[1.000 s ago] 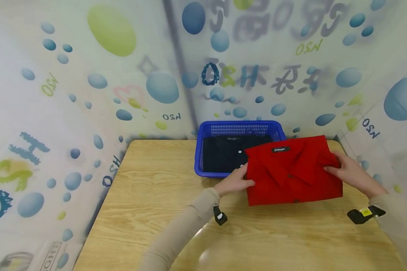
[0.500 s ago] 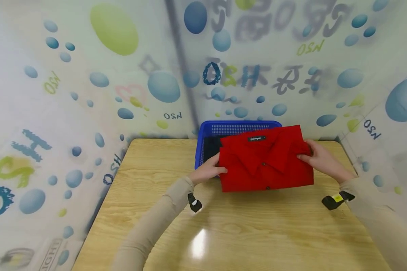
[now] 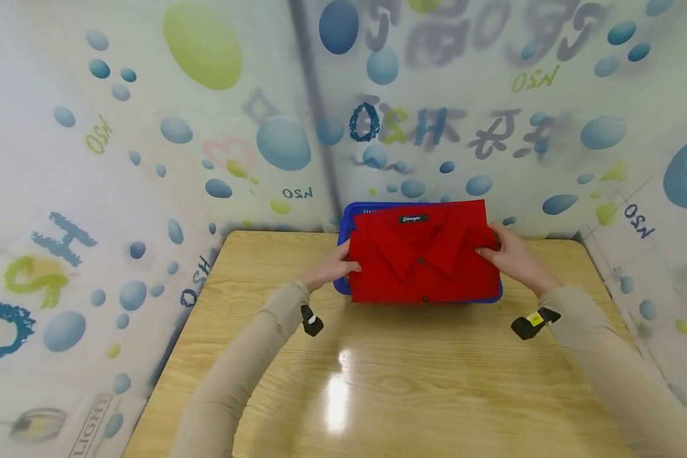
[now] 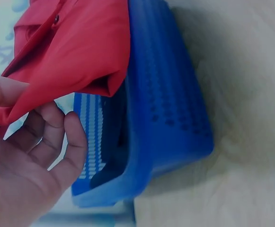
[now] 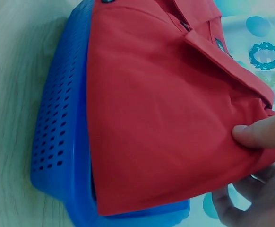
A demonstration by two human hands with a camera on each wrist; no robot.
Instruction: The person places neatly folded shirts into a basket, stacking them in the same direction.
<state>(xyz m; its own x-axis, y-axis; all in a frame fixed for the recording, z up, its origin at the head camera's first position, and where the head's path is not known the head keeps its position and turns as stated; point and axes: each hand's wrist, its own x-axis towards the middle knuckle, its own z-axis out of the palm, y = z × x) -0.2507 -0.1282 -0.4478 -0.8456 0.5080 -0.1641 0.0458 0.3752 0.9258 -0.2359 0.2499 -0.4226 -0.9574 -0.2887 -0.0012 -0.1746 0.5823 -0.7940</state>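
A folded red shirt [image 3: 401, 267] with a collar, dark buttons and a black neck label is held flat over the blue plastic basket [image 3: 343, 283]. My left hand [image 3: 327, 267] pinches its left edge, thumb on top and fingers below, as the left wrist view shows with the hand [image 4: 29, 146] close to the basket's rim [image 4: 137, 161]. On the opposite edge my right hand [image 3: 512, 254] pinches the shirt the same way. Dark cloth [image 4: 114, 137] shows inside the basket beneath the shirt; the rest of it is hidden.
The basket stands at the back of a wooden table [image 3: 412, 375], near the patterned wall [image 3: 286, 76]. More wall rises at the left and right sides. A black strap device [image 3: 311, 320] sits on the left wrist, another one [image 3: 532, 322] on the right.
Both hands have carried the red shirt left and away from me, from right of the basket to over it. The dark shirt in the basket is now covered in the head view.
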